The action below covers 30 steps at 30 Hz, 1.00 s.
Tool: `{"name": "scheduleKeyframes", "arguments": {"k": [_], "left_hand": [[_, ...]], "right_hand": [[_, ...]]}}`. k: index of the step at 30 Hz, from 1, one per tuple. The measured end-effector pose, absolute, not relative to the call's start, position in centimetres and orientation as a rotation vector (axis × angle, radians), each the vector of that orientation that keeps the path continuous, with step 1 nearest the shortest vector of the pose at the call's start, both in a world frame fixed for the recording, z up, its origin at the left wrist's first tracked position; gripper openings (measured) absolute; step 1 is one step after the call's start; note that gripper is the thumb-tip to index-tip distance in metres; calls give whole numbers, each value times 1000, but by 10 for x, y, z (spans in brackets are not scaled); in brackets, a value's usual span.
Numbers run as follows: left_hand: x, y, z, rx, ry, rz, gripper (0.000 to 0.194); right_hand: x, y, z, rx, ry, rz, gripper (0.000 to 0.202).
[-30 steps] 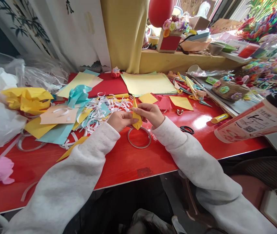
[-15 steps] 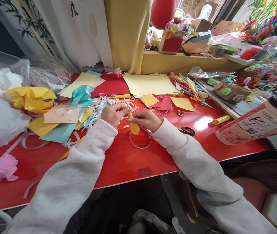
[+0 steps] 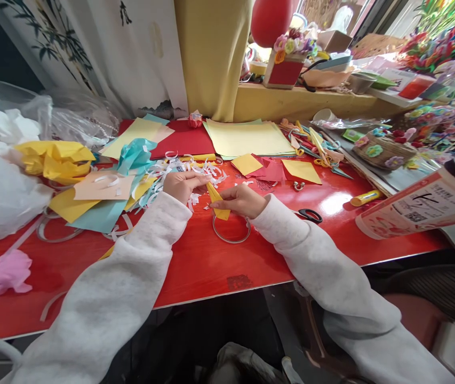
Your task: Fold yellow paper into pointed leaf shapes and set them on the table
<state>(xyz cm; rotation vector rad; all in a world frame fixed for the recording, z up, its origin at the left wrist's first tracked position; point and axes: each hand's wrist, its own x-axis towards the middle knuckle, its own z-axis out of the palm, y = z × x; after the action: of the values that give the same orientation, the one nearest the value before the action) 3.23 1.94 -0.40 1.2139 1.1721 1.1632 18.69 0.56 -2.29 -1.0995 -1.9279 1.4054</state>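
So the folded yellow paper [image 3: 220, 207] is sitting up between both hands, just past the far side of the metal ring [image 3: 231, 242] as seen from the head camera. Its long axis is running on a slant, from a narrow tip at the far left down to a wider end at the near right. The lower end is overlapping the ring's far-left edge in view, but I can't tell whether it's touching it or hanging above.

The left hand [image 3: 179, 186] is coming in from the left, and its grip is closed, with thumb and fingers pinching the narrow far tip. The right hand [image 3: 245, 201] is reaching in from the right and gripping the paper too, its fingers lying across the middle. So relative to the left grip, most of the paper is pointing nearward and a bit right; relative to the right one, the wide end is sticking out on the near side. The right hand is clearly sitting closer to that wide end.

Around them, white paper strips [image 3: 214, 172] are lying on the far side, a yellow square [image 3: 246, 164] is resting far right of the paper, and black-handled scissors [image 3: 310, 215] are lying right of the ring on the red counter [image 3: 219, 272].
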Motion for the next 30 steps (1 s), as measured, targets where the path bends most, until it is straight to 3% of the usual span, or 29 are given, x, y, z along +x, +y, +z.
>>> {"name": "scheduleKeyframes", "arguments": {"k": [5,16,24,30], "left_hand": [[32,20,-3,1198,1186,1130,11],[30,22,-5,1251,1196,1166,14],[28,21,0,1265,1184,1229,22],[30,22,-7,1792,1166,1204,31]], "right_hand": [[187,6,-23,-1188,-1986,1225,38],[188,7,-23,-1206,-2006,1243,34],[187,5,-20,-1065,-1846,1484,16],[208,16,-13,-1140,-1690,1295,13]]}}
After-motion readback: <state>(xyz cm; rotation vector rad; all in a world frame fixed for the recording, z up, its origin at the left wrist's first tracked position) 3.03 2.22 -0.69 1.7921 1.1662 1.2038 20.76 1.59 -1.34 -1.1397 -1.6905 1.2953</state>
